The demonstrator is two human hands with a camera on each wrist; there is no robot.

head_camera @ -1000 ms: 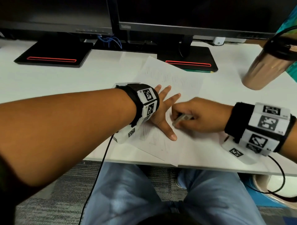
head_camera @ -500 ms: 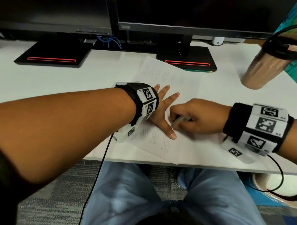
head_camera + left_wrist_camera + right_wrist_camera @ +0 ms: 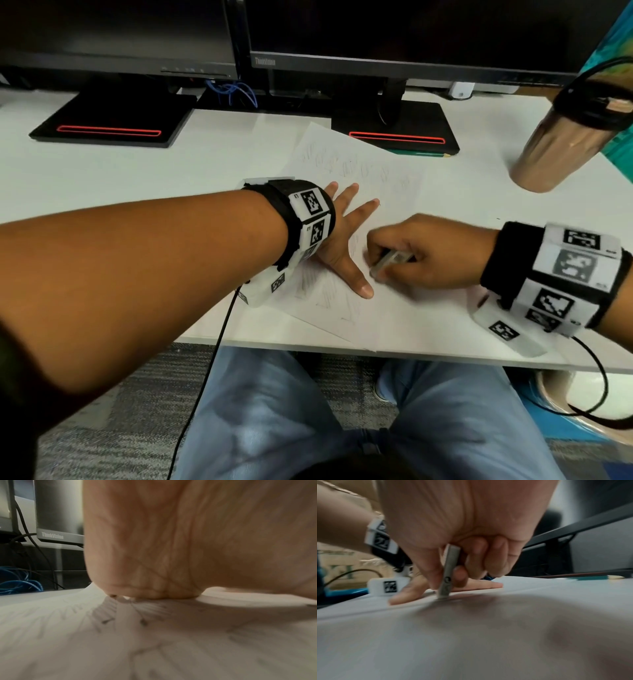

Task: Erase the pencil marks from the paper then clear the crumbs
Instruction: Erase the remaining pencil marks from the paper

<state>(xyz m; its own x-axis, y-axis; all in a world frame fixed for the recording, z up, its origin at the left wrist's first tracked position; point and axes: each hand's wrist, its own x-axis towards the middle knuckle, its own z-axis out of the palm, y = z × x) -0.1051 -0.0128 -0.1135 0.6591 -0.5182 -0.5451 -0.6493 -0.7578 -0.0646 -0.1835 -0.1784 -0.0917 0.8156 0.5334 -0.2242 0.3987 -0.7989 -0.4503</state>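
Observation:
A white sheet of paper (image 3: 359,164) with faint pencil scribbles lies angled on the white desk (image 3: 137,178). My left hand (image 3: 346,240) lies flat on it with fingers spread, pressing it down; its palm (image 3: 171,547) fills the left wrist view above pencil marks (image 3: 106,620). My right hand (image 3: 411,253) pinches a grey eraser (image 3: 390,262) just right of the left thumb. In the right wrist view the eraser (image 3: 449,573) stands nearly upright, its tip touching the paper (image 3: 539,588). The left hand's fingers (image 3: 412,593) lie flat behind it.
Two black monitors stand at the back on bases with red stripes (image 3: 109,131) (image 3: 397,138). A copper metal tumbler (image 3: 561,147) stands at the right. A teal pencil (image 3: 597,577) lies by the right monitor base. The desk's front edge (image 3: 411,358) runs just below the paper's corner.
The right hand with the eraser has shifted slightly back and forth beside the left thumb. The left hand stays flat on the paper.

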